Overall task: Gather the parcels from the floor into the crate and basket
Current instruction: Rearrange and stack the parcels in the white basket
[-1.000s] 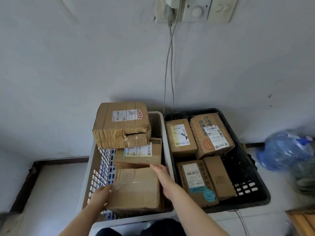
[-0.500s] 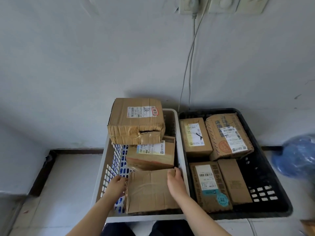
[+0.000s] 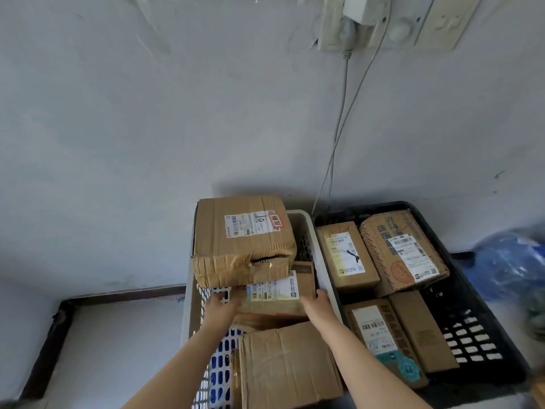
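Both hands are down in the white basket point(image 3: 315, 249), one on each end of the labelled parcel point(image 3: 274, 294) in the middle of it. The left hand point(image 3: 220, 309) grips the parcel's left end, fingers point(image 3: 216, 299) curled in at the edge, just under the overhang of the big taped box point(image 3: 241, 240). The right hand point(image 3: 316, 307) grips the right end, fingertips point(image 3: 322, 294) squeezed into the gap between the parcel and the basket's right wall. The parcel sits clamped between the two palms, white label up. Its far edge is tucked beneath the big taped box, and I cannot tell whether it is lifted or resting.

The big taped box fills the basket's far end, sticks up above the rim and is tilted, with its front face crumpled. A plain creased parcel point(image 3: 287, 364) lies at the basket's near end, between the forearms, touched by neither hand.

The black crate point(image 3: 448, 314) stands touching the basket's right side against the wall. It holds four parcels. Along the far edge are a small labelled box point(image 3: 345, 255) and a printed, paper-wrapped one point(image 3: 404, 252) leaning at the far right corner. Along the near edge are a box with a teal sticker point(image 3: 380, 338) and a plain narrow box point(image 3: 421, 330). The crate's near right corner shows bare mesh.

A blue plastic bag point(image 3: 513, 261), blurred, lies on the floor right of the crate. Cables point(image 3: 343, 113) run down the wall from a socket panel point(image 3: 392, 22) to behind the containers.
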`<state>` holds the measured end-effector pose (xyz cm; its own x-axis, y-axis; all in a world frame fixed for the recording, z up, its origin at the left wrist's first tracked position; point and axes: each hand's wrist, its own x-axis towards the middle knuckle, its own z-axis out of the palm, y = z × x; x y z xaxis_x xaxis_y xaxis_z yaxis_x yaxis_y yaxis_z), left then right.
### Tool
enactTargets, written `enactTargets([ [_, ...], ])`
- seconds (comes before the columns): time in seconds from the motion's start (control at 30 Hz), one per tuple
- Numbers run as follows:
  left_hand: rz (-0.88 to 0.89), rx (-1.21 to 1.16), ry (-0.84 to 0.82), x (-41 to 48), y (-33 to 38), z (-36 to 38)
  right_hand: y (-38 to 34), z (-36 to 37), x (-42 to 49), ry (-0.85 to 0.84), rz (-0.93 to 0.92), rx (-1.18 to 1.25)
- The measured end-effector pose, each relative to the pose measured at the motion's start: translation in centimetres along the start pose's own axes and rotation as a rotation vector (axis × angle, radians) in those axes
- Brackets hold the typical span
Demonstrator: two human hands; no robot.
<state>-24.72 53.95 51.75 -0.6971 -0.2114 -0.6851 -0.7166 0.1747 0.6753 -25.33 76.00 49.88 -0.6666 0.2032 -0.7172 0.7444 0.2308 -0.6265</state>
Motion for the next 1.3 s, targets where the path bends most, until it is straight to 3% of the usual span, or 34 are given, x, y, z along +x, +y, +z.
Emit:
enactTargets([
  [0.13, -0.005, 0.013, -0.041, 0.4, -1.5, 2.0, 1.2, 0.8, 0.3, 0.054, 0.002, -0.105],
  [0.23, -0.031, 0.172, 0.067, 0.1, -2.7, 1.8, 2.1, 1.8, 0.3, 0.126, -0.002, -0.294],
  [0.33, -0.042, 0.311, 0.072, 0.0, -4.4, 0.5, 1.8, 2.3, 0.8, 0.091, -0.001, -0.403],
  [0.4, -0.007, 0.237, 0.134, -0.2, -4.3, -0.2, 0.4, 2.0, 1.2, 0.112, -0.048, -0.362],
  [0.5, 0.166, 0.045, 0.417, -1.5, -2.2, -1.0, -2.8, 1.4, 1.1, 0.183, -0.233, -0.158],
  [0.6, 0.346, -0.191, 0.624, -2.2, 1.6, -2.3, -6.8, 1.6, 1.2, 0.071, -0.338, 0.046],
  [0.67, 0.346, -0.296, 0.481, -0.9, 4.2, -3.1, -8.4, 2.0, 1.6, -0.026, -0.361, 0.088],
  [0.77, 0.334, -0.181, 0.321, 0.4, 5.9, -3.1, -8.7, 2.6, 2.0, -0.016, -0.384, 0.081],
  [0.9, 0.384, -0.091, 0.365, -1.3, 4.8, -1.0, -6.4, 1.1, 1.6, 0.096, -0.400, 0.121],
  [1.07, 0.362, -0.068, 0.345, -2.8, 2.2, 2.2, -4.0, -3.0, 1.1, 0.212, -0.480, -0.024],
  [1.2, 0.373, -0.004, 0.371, -3.3, 2.0, 3.2, -2.8, -5.2, 0.9, 0.173, -0.450, -0.109],
  [1.3, 0.397, 0.032, 0.415, -4.8, 1.6, 3.7, -2.1, -6.2, 0.6, 0.135, -0.386, -0.014],
])
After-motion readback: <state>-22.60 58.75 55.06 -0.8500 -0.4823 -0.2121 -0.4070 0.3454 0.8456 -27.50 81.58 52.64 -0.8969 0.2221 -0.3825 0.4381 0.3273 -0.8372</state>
